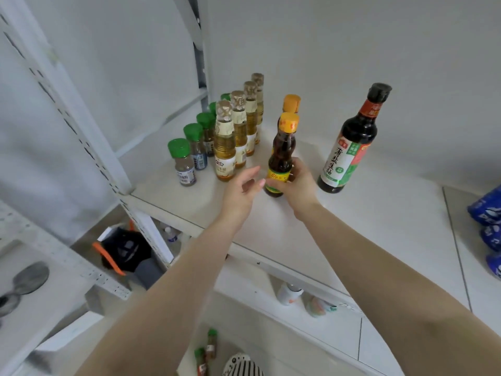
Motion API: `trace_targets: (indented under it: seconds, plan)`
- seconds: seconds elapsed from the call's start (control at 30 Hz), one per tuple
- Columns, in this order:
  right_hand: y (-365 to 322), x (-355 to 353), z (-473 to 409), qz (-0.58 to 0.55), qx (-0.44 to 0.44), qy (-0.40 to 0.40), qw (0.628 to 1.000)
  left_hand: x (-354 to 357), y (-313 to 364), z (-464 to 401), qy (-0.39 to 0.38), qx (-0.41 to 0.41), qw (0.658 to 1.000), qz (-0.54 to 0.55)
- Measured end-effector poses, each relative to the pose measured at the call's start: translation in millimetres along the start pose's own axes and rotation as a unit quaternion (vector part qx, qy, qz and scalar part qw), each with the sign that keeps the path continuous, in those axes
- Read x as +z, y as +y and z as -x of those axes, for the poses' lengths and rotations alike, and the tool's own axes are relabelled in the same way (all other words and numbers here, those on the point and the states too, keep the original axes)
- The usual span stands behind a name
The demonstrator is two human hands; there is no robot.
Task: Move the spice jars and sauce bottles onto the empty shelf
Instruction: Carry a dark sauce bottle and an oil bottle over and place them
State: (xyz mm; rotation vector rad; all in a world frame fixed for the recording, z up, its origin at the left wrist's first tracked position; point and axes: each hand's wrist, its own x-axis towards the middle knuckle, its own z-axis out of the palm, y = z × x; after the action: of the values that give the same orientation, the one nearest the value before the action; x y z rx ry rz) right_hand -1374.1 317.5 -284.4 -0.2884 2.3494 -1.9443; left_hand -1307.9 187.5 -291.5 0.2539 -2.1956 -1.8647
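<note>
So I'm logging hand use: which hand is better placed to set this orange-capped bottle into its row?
Right hand: it grips the orange-capped bottle low on its label. The left hand is open beside it, holding nothing.

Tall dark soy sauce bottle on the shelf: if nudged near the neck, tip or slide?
The soy sauce bottle is tall on a narrow base, so a push high up would probably tip it. It looks full and dark, likely heavy for its size. It looks like glass, so probably fragile; the shelf looks smooth, so a low push may slide it.
</note>
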Motion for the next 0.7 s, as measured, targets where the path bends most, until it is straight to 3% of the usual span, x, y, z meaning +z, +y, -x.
trace_targets:
  seconds: [0.2,0.3,0.4,0.53,0.7]
  plan:
    - [11.8,-0.6,-0.4,0.02,-0.009,-0.017,1.0,2.5,22.6,-8.7,0.017,0.035,0.998,0.045]
    - [13.1,1.3,0.4,0.024,-0.006,-0.004,1.0,5.9,46.2,-24.1,-0.013,0.072,0.997,0.032]
    - [13.5,7.3,-1.1,0.028,-0.01,0.007,1.0,12.7,55.8,-39.8,-0.031,0.093,0.992,-0.085]
    - [11.1,12.6,-4.6,0.055,-0.029,-0.025,0.998,19.4,51.2,-45.2,0.052,0.072,0.975,-0.202]
    - [9.8,-7.6,-4.0,-0.028,-0.012,0.093,0.995,21.3,41.4,-43.7,0.081,0.067,0.978,-0.178]
